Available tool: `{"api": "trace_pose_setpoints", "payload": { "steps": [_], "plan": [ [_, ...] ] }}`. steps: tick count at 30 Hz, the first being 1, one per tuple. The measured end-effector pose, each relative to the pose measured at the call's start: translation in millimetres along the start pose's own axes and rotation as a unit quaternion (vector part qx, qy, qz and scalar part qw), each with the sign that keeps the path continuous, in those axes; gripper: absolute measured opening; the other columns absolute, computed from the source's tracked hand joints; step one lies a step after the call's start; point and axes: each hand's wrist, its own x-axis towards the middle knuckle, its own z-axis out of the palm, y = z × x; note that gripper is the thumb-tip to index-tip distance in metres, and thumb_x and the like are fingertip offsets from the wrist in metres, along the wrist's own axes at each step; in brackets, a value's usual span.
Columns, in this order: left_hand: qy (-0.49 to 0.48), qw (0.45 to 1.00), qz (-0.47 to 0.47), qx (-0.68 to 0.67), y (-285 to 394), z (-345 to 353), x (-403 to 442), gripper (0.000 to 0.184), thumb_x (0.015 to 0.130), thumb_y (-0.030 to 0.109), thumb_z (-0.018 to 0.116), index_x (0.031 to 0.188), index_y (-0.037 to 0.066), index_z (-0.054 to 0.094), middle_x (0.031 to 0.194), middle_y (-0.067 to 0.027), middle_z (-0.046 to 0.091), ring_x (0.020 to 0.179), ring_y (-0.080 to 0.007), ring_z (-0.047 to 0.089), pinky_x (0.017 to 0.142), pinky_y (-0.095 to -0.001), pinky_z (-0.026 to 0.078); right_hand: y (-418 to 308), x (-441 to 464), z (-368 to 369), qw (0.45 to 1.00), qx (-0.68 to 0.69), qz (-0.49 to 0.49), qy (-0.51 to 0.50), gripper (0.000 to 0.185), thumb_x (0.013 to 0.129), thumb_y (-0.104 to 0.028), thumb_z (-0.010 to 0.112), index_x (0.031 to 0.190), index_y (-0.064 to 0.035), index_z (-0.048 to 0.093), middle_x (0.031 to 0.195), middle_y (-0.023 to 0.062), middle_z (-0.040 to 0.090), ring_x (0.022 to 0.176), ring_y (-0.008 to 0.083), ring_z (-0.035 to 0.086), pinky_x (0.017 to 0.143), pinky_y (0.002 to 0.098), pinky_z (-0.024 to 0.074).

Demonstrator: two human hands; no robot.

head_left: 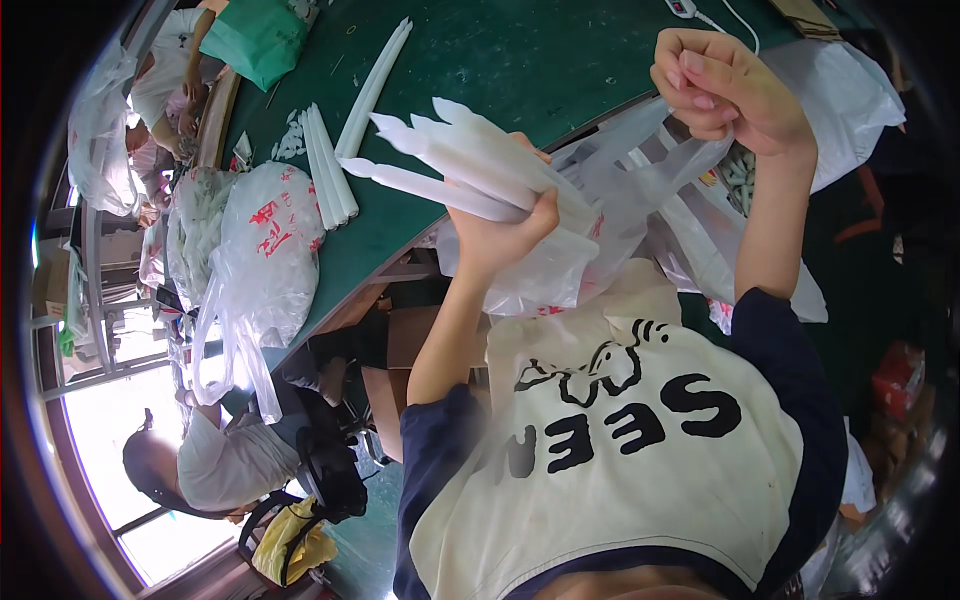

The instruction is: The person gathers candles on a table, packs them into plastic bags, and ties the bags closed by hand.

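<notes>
My left hand (pixel 505 215) is wrapped round a bundle of white candle-shaped sticks (pixel 455 145) with pointed tips, near the table edge. One stick in it lies a little apart from the others. On the right, my right hand (pixel 735 90) is raised and closed, its fingers curled round the edge of a clear plastic bag (pixel 620 185). The bag stretches from there down behind my left hand, over my lap. More white sticks lie on the green table (pixel 440 65): a short group (pixel 328 165) and a longer group (pixel 375 90).
Full clear bags with red print (pixel 265 240) stand at the table's left edge. A green bag (pixel 260 40) is at the back. Another white bag (pixel 850 110) lies on the right. A seated person (pixel 225 465) is lower left; other people are upper left.
</notes>
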Motion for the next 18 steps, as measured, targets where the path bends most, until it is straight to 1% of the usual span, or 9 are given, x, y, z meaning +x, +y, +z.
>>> {"api": "trace_pose_setpoints", "payload": {
  "steps": [3,4,6,7,9,10,13,17,18],
  "plan": [
    [-0.115,0.987,0.041,0.103,-6.3,-16.0,0.5,0.052,0.059,0.0,0.062,0.105,0.005,0.038,0.092,-0.0115,0.048,0.083,-0.0201,0.052,0.074,-0.0348,0.044,-1.2,0.2,-3.5,0.999,0.021,0.004,-0.046,0.031,0.087,-0.033,0.05,0.075,-0.0062,0.04,0.061,-0.0039,0.036,0.04,-0.0032,0.023,0.033,0.013,0.0145],
    [-0.153,0.969,0.062,0.187,-7.0,-20.3,-0.6,0.052,0.058,0.001,0.063,0.105,0.004,0.041,0.092,-0.0114,0.05,0.082,-0.0205,0.053,0.073,-0.0339,0.044,-1.5,0.8,-3.3,0.999,0.026,0.001,-0.048,0.031,0.087,-0.033,0.05,0.075,-0.0062,0.04,0.06,-0.0037,0.036,0.04,-0.0033,0.023,0.033,0.013,0.0145],
    [-0.222,0.905,0.103,0.348,-6.9,-25.9,-3.3,0.051,0.057,0.004,0.064,0.105,0.004,0.046,0.093,-0.0113,0.053,0.079,-0.0213,0.054,0.071,-0.0323,0.044,-2.2,3.6,-2.5,0.998,0.034,-0.003,-0.052,0.033,0.086,-0.035,0.05,0.074,-0.0062,0.039,0.06,-0.0034,0.036,0.039,-0.0034,0.023,0.032,0.0131,0.0144],
    [-0.208,0.911,0.094,0.345,-4.8,-23.9,-3.4,0.051,0.055,0.007,0.065,0.102,0.004,0.048,0.088,-0.0122,0.055,0.077,-0.0248,0.055,0.068,-0.0333,0.045,-2.7,4.0,-3.4,0.998,0.04,-0.002,-0.048,0.033,0.086,-0.035,0.05,0.074,-0.0063,0.039,0.06,-0.0033,0.035,0.039,-0.0033,0.023,0.032,0.0131,0.0145],
    [-0.18,0.921,0.072,0.338,1.8,-18.2,-4.9,0.05,0.05,0.012,0.065,0.098,0.006,0.052,0.078,-0.0141,0.058,0.071,-0.032,0.058,0.063,-0.0353,0.046,-2.4,4.5,-5.5,0.998,0.052,0.002,-0.041,0.034,0.086,-0.036,0.05,0.073,-0.0066,0.038,0.06,-0.0031,0.035,0.039,-0.0033,0.023,0.032,0.0131,0.0148],
    [-0.188,0.929,0.015,0.318,3.6,-18.9,-6.0,0.056,0.049,0.012,0.066,0.102,0.008,0.05,0.079,-0.0151,0.059,0.071,-0.0335,0.057,0.063,-0.0379,0.046,-2.0,4.4,-7.7,0.998,0.052,0.001,-0.034,0.035,0.086,-0.037,0.049,0.073,-0.0068,0.038,0.06,-0.0032,0.034,0.039,-0.0032,0.023,0.032,0.013,0.015],
    [-0.261,0.892,-0.028,0.369,-9.1,-28.9,-12.6,0.06,0.049,0.013,0.067,0.106,0.008,0.047,0.08,-0.0159,0.059,0.071,-0.0348,0.057,0.062,-0.0388,0.045,-0.8,2.4,-11.8,0.999,0.046,-0.001,-0.027,0.035,0.086,-0.037,0.049,0.072,-0.0072,0.038,0.06,-0.0035,0.034,0.04,-0.0029,0.022,0.032,0.013,0.0155],
    [-0.339,0.813,-0.17,0.442,-21.8,-37.0,-20.8,0.062,0.053,0.014,0.064,0.112,0.009,0.045,0.084,-0.0182,0.059,0.076,-0.0362,0.057,0.065,-0.0407,0.045,-2.5,2.6,-9.0,0.999,0.029,-0.003,-0.037,0.035,0.087,-0.038,0.049,0.072,-0.0073,0.038,0.06,-0.0037,0.034,0.041,-0.0026,0.022,0.032,0.0129,0.0164],
    [-0.34,0.814,-0.179,0.436,-29.1,-39.8,-23.6,0.062,0.054,0.013,0.065,0.112,0.007,0.044,0.087,-0.019,0.059,0.079,-0.0367,0.056,0.068,-0.0409,0.045,-3.0,3.2,-8.5,0.999,0.025,-0.003,-0.036,0.035,0.087,-0.038,0.049,0.072,-0.0073,0.038,0.06,-0.0038,0.034,0.041,-0.0025,0.022,0.032,0.013,0.0166]
  ]
}}
